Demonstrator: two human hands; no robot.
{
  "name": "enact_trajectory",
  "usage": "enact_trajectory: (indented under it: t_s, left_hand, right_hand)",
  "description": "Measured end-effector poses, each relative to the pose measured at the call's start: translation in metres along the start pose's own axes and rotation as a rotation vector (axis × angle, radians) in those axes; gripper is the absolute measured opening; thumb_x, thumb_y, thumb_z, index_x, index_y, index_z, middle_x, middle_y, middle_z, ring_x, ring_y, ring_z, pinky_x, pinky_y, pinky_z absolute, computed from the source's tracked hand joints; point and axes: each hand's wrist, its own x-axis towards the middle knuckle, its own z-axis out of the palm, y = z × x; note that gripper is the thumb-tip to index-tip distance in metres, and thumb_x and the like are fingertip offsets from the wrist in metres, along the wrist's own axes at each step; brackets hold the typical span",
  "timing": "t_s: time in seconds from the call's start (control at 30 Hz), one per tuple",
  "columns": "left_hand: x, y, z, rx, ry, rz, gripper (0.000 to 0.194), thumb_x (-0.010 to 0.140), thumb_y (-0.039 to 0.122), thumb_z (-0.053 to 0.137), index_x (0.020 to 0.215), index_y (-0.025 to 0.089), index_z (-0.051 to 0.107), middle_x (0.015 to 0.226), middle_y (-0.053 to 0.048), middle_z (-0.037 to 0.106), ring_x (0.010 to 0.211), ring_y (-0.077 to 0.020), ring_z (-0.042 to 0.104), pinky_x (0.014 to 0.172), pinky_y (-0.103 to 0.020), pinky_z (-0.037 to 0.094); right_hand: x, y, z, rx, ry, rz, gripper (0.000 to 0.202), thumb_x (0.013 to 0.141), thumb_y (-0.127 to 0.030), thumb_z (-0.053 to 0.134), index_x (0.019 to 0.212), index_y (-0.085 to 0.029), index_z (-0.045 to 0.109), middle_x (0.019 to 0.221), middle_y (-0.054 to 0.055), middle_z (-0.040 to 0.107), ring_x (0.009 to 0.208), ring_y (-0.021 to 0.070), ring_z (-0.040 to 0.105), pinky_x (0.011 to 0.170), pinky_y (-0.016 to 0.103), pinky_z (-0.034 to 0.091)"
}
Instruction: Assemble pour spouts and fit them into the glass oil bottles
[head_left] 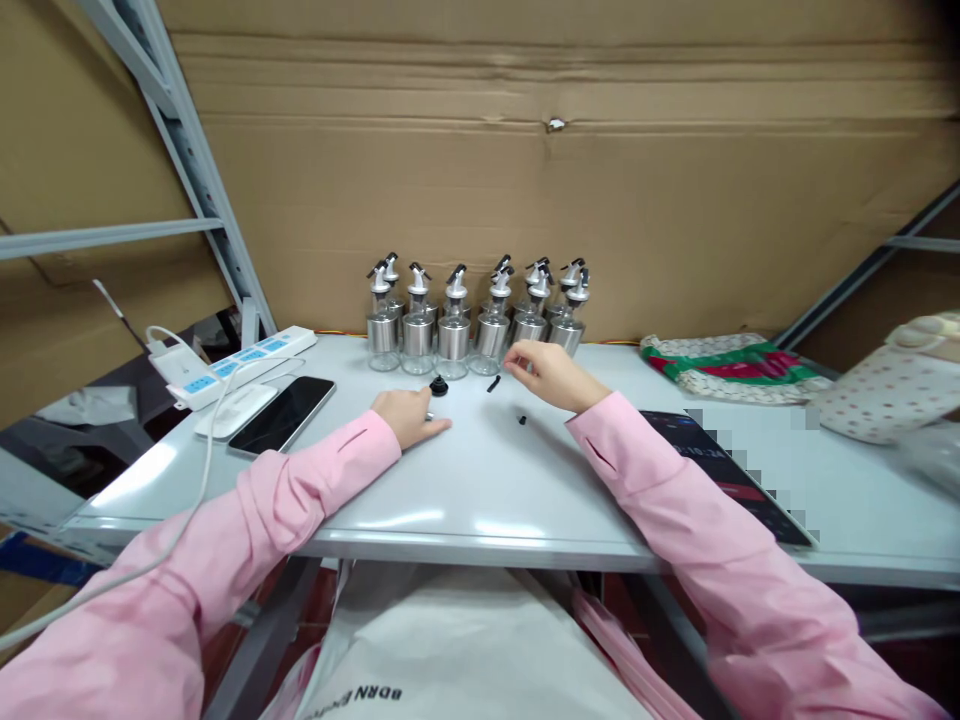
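My left hand (pixel 409 417) rests low on the table with the thumb stretched out to the right, apart from the fingers. Its fingertips are beside a round black stopper (pixel 439 386), and a small silvery piece (pixel 430 416) shows partly under the hand. My right hand (pixel 556 374) is held over the table with fingers curled and thumb and forefinger close together. What they pinch, if anything, I cannot make out. Just left of it lies a small black lever (pixel 493 384); a tiny black part (pixel 523 420) lies nearer me.
Several glass-and-steel oil bottles (pixel 454 335) with pourer tops stand in rows at the back. A phone (pixel 283 415), a white power strip (pixel 244 365) and a cable are at left. A tablet (pixel 712 465), patterned cloth (pixel 731 368) and dotted bag (pixel 892 385) are at right.
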Motion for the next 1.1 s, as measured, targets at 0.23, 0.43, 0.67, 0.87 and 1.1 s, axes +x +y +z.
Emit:
enact_trajectory:
  t_s: [0.23, 0.43, 0.67, 0.87, 1.1]
  left_hand:
    - [-0.015, 0.016, 0.008, -0.232, 0.095, 0.291, 0.026, 0.081, 0.034, 0.04, 0.103, 0.02, 0.041, 0.096, -0.005, 0.062, 0.078, -0.0235, 0.063, 0.071, -0.035, 0.045]
    - [-0.007, 0.011, 0.022, -0.454, 0.166, 0.399, 0.033, 0.082, 0.035, 0.042, 0.107, 0.017, 0.031, 0.089, -0.006, 0.057, 0.068, -0.018, 0.058, 0.064, -0.03, 0.044]
    - [-0.004, 0.01, 0.024, -0.515, 0.223, 0.552, 0.034, 0.08, 0.047, 0.049, 0.094, 0.019, 0.035, 0.074, 0.002, 0.047, 0.058, -0.0121, 0.048, 0.055, -0.023, 0.038]
    - [-0.001, 0.002, 0.01, -0.513, 0.173, 0.623, 0.028, 0.084, 0.046, 0.045, 0.083, 0.018, 0.045, 0.082, -0.001, 0.047, 0.06, -0.0096, 0.046, 0.06, -0.022, 0.039]
    - [0.002, -0.002, 0.013, -0.491, 0.185, 0.669, 0.027, 0.087, 0.042, 0.042, 0.087, 0.017, 0.052, 0.086, -0.003, 0.045, 0.066, -0.0103, 0.044, 0.069, -0.024, 0.042]
  right_hand:
    - [-0.001, -0.029, -0.002, 0.207, -0.109, 0.023, 0.016, 0.079, -0.023, 0.048, 0.079, -0.014, 0.061, 0.069, 0.004, 0.063, 0.061, 0.0117, 0.054, 0.06, 0.023, 0.04]
    - [-0.002, -0.042, 0.002, 0.476, -0.422, 0.115, 0.03, 0.074, -0.041, 0.056, 0.074, -0.012, 0.064, 0.057, 0.001, 0.057, 0.052, 0.0098, 0.05, 0.054, 0.022, 0.038]
    - [-0.004, -0.048, 0.01, 0.528, -0.451, 0.085, 0.036, 0.075, -0.044, 0.055, 0.075, -0.009, 0.065, 0.058, 0.002, 0.058, 0.053, 0.0094, 0.048, 0.054, 0.022, 0.038]
    - [-0.004, -0.049, 0.015, 0.491, -0.333, 0.07, 0.029, 0.077, -0.037, 0.054, 0.079, -0.01, 0.066, 0.064, 0.003, 0.063, 0.058, 0.0101, 0.052, 0.058, 0.022, 0.04]
    - [-0.004, -0.051, 0.015, 0.455, -0.239, 0.035, 0.019, 0.075, -0.028, 0.054, 0.077, -0.013, 0.064, 0.071, 0.005, 0.066, 0.063, 0.0119, 0.057, 0.062, 0.024, 0.043]
